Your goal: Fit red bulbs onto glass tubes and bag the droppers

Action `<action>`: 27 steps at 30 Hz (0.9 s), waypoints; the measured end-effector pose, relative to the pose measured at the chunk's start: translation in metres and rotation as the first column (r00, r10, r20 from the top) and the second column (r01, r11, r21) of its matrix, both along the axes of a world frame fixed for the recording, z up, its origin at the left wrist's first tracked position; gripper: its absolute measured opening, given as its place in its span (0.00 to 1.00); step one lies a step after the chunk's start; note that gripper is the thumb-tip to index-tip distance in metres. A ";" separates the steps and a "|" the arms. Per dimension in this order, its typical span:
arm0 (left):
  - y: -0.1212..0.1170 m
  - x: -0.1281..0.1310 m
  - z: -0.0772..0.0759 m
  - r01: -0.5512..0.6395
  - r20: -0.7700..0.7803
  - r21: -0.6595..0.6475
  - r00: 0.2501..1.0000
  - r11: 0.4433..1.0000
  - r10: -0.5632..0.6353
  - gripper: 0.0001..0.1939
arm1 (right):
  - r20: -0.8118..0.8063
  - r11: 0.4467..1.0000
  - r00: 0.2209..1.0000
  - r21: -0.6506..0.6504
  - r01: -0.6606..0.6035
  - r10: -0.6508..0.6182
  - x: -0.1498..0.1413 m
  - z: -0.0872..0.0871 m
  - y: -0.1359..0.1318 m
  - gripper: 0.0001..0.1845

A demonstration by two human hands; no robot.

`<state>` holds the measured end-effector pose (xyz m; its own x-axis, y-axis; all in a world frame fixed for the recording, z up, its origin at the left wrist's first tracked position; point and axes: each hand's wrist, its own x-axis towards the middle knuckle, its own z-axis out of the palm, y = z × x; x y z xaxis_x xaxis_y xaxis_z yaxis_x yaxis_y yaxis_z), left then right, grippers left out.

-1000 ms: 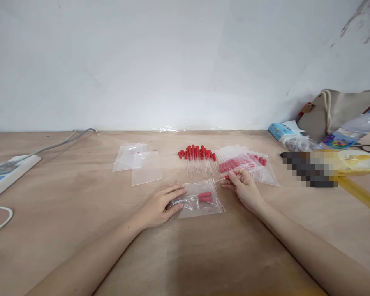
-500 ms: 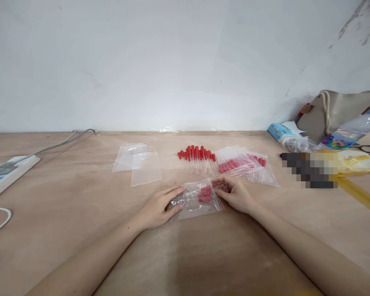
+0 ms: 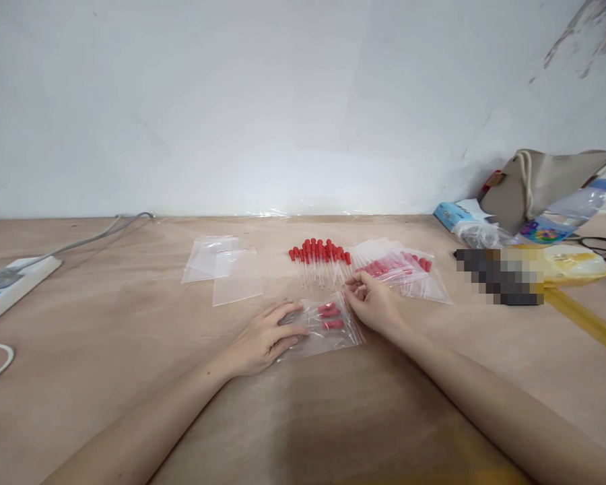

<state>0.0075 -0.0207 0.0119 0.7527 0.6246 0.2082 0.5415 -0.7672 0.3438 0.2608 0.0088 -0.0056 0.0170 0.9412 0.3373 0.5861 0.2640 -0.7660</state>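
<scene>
A clear zip-lock bag [image 3: 316, 341] lies flat on the table in front of me, with droppers inside; their red rubber bulbs [image 3: 332, 324] point toward its right end. My left hand [image 3: 270, 337] rests on the bag's left part with fingers spread. At the upper corner of the bag's right, zip-edged end, the closed fingers of my right hand [image 3: 371, 301] pinch the edge. Just beyond the bag is a pile of loose red-bulbed droppers [image 3: 319, 252], stems toward me. Right of the pile, several filled zip-lock bags [image 3: 434, 286] overlap.
Flat zip-lock bags [image 3: 237, 286] lie to the left. A power strip [image 3: 23, 286] with a grey cable sits at far left. On the right are a blue tissue pack [image 3: 454, 215], a plastic bottle [image 3: 568, 212], a grey bag [image 3: 560, 178] and a yellow plastic bag [image 3: 576, 266].
My right hand has moved up and slightly left along the bag's zip end. My left fingers have spread on the bag, and the bulbs inside have shifted apart.
</scene>
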 end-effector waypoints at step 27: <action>0.001 -0.002 -0.008 -0.019 -0.065 0.059 0.998 0.998 0.023 0.19 | -0.667 0.993 0.737 -0.045 0.110 -0.111 0.049 0.008 0.000 0.18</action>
<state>0.0053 -0.0198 0.0037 0.7527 0.6286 0.1956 0.5775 -0.7731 0.2623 0.3102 0.0083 0.0027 0.3408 0.9191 0.1976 -0.0505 0.2278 -0.9724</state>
